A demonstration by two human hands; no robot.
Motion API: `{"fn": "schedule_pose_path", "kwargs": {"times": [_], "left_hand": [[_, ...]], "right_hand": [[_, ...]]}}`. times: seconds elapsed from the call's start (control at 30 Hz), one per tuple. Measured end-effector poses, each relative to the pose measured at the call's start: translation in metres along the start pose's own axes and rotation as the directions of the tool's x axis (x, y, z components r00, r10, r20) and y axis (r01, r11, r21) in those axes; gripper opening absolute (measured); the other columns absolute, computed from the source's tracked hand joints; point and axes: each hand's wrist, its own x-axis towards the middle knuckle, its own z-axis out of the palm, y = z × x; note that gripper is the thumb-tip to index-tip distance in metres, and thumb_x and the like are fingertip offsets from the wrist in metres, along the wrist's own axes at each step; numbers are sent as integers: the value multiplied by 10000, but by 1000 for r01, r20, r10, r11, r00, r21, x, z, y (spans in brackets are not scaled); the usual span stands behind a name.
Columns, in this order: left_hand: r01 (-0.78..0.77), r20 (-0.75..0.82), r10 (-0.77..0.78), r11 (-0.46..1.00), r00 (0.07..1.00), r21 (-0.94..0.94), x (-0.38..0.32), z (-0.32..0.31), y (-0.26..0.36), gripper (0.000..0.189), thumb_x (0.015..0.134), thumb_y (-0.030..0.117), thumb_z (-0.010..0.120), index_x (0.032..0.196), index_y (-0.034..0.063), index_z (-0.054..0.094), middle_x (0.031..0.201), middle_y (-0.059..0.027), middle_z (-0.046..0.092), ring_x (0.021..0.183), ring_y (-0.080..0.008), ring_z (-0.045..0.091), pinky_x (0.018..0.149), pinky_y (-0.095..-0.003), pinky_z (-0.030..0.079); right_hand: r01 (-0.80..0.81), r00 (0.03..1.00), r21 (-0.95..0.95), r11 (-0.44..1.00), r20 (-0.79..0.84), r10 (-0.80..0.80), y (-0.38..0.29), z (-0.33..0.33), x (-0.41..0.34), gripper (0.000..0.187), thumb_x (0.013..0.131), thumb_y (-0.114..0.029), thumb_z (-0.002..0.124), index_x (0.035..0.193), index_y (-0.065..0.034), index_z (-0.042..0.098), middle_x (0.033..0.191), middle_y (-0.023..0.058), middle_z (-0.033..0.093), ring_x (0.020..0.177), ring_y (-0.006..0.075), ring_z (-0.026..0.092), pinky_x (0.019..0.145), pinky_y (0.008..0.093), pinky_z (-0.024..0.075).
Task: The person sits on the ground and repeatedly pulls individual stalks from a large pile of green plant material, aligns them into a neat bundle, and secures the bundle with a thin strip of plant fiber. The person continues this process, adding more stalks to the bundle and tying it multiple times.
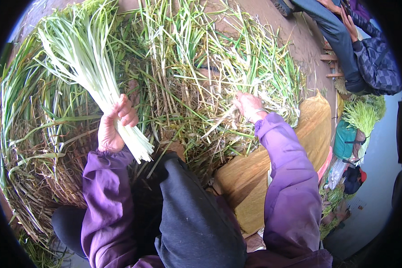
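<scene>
My left hand (pixel 117 124) is closed around a bunch of long-leaved greens (pixel 93 73), which look like garlic chives. Their pale green leaves fan out up and to the left, and the white cut ends jut out below my fist. To the right, my right hand (pixel 249 104) is low over a heap of loose green and withered leaves (pixel 217 80). Its fingers are curled down among dry strands and partly hidden, so whether they grip any is unclear. A thick stack of uncleaned long greens (pixel 50 117) lies left of my left forearm.
Beside my right forearm lies a yellow-brown sack-like bundle (pixel 311 124). At the upper right a seated person (pixel 338 40) has their hands together. Along the right wall stand a teal bag (pixel 345 140), pale greens (pixel 361 117) and a dark cap-like item (pixel 353 179).
</scene>
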Motion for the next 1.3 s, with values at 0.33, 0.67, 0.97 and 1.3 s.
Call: {"fn": "schedule_pose_path", "kwargs": {"times": [0.33, 0.67, 0.97, 1.3], "left_hand": [[-6, -63, 9, 999, 998, 47, 0, 5, 0, 181, 842, 89, 524, 994, 14, 460, 645, 16, 366, 500, -84, 342, 489, -234, 339], [-49, 85, 46, 998, 995, 31, 1, 15, -3, 152, 854, 107, 511, 968, 24, 453, 621, 18, 360, 487, -81, 341, 479, -234, 340], [-158, -42, 168, 970, 985, 186, -1, 42, -16, 189, 803, 160, 601, 887, 35, 486, 595, 37, 362, 458, -66, 345, 463, -223, 322], [-31, -317, 187, 899, 930, 437, 5, 23, -41, 183, 768, 150, 616, 864, 12, 543, 588, -5, 470, 481, -94, 438, 476, -241, 375]], "right_hand": [[96, 975, 973, 209, -135, 178, -30, -65, 17, 343, 807, 42, 507, 1125, -11, 389, 874, 58, 544, 706, 120, 556, 604, 223, 469], [94, 933, 987, -128, -132, -336, -35, -82, -5, 303, 839, -131, 548, 1100, -12, 452, 988, 107, 556, 873, 157, 539, 786, 288, 433], [190, 961, 944, 271, -122, -250, -121, -50, -11, 160, 780, -106, 654, 777, -27, 515, 628, -46, 486, 581, 24, 427, 523, 182, 364], [195, 967, 927, 321, -128, -218, -158, -46, -33, 171, 744, -70, 672, 810, -13, 525, 682, -18, 488, 588, 36, 436, 522, 190, 381]]}}
